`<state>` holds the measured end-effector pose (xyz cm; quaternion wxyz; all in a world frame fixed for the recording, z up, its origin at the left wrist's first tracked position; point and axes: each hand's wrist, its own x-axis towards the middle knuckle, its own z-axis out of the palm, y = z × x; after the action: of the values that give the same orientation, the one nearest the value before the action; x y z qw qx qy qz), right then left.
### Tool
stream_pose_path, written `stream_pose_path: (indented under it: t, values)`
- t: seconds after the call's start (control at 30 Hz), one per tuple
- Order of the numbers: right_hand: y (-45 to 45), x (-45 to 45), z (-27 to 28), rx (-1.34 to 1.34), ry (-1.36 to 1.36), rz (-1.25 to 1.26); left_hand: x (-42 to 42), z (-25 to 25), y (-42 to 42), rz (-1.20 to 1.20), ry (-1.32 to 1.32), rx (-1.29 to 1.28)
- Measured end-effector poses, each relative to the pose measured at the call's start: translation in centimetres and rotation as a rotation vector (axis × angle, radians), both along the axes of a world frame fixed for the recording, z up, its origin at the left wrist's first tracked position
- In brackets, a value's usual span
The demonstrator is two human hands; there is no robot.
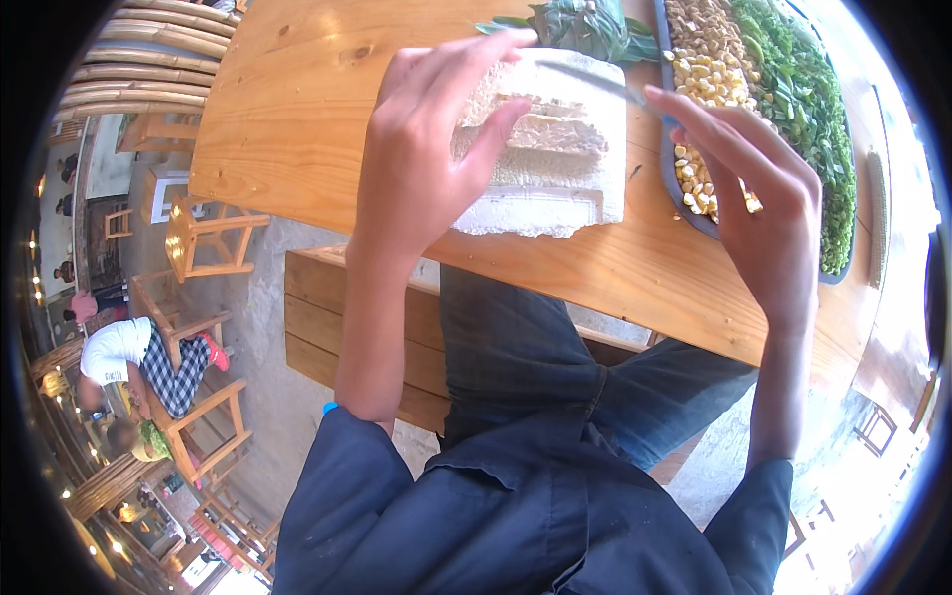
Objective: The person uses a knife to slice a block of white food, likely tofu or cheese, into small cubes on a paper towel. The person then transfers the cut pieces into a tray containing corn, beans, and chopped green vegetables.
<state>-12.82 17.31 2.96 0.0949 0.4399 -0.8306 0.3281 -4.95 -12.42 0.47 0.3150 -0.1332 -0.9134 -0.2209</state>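
Observation:
A rough white foam block [543,178] lies at the near edge of the wooden table, its surface gouged and its lower edge ragged. Over its left side is my left hand [439,141], thumb and fingers spread apart; its fingertips reach the block's upper part. My right hand [751,171] is raised right of the block, over the tray's near end. Between its thumb and fingers it holds a thin blade-like tool [595,78], blurred, with a bit of blue near the fingers. The blade extends left over the block's top towards my left fingertips.
A dark tray [673,182] at the right holds corn kernels [710,78], brown pieces and chopped greens [811,141]. Behind the block sits a leaf-wrapped bundle [584,30]. A wooden bench [327,320] is below the table. People and wooden stools [216,238] are farther off left.

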Motion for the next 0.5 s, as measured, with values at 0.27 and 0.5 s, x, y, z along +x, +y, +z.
stream_pose_path:
  t: [0.27,0.5]
  values:
    - [0.6,0.8,0.0,0.069,0.064,0.1,1.9,0.3,1.5,-0.027,-0.183,0.063]
    - [-0.2,0.7,-0.1,0.097,0.047,0.088,1.7,0.0,1.9,-0.014,-0.167,0.091]
